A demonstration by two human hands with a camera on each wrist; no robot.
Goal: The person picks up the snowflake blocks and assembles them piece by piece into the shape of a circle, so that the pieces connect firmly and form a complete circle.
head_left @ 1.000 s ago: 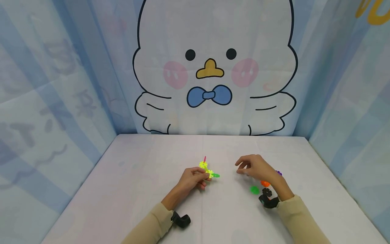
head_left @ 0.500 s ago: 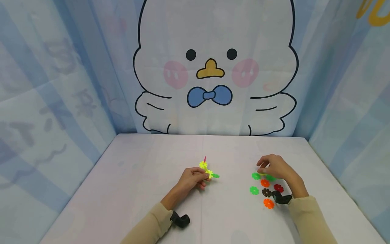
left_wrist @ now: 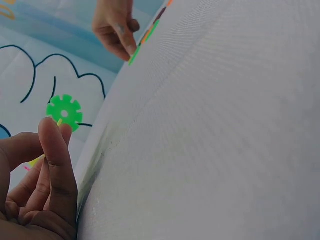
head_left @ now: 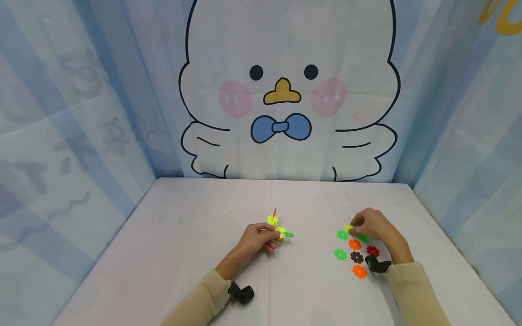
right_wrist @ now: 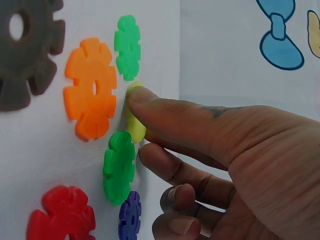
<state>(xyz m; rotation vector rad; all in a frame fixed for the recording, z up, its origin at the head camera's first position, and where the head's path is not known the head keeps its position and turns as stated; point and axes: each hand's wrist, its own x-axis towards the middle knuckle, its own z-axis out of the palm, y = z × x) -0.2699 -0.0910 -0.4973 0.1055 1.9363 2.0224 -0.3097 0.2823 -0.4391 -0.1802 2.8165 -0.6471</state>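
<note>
My left hand (head_left: 256, 238) pinches a small chain of joined snowflake discs (head_left: 272, 220) between thumb and fingers, held over the middle of the table. The chain has yellow discs, a pink one at the far end and a green disc (left_wrist: 64, 110) standing out toward the right. Over the loose discs at the right, my right hand (head_left: 374, 225) pinches a yellow snowflake disc (right_wrist: 136, 125). The thumb covers part of it, with the index finger mostly hidden behind. Its other fingers are bent and hold nothing.
Around the right hand lie loose notched discs: several green, orange and other ones, including an orange disc (right_wrist: 90, 90), a green disc (right_wrist: 120, 167), a red disc (head_left: 373, 251), a dark brown disc (head_left: 356, 257) and a purple disc (right_wrist: 130, 216). A printed curtain (head_left: 281, 158) hangs behind the table.
My right hand has moved right, from the space near the left hand to the loose discs, and now pinches a yellow one. The left hand and its chain have stayed in place.
</note>
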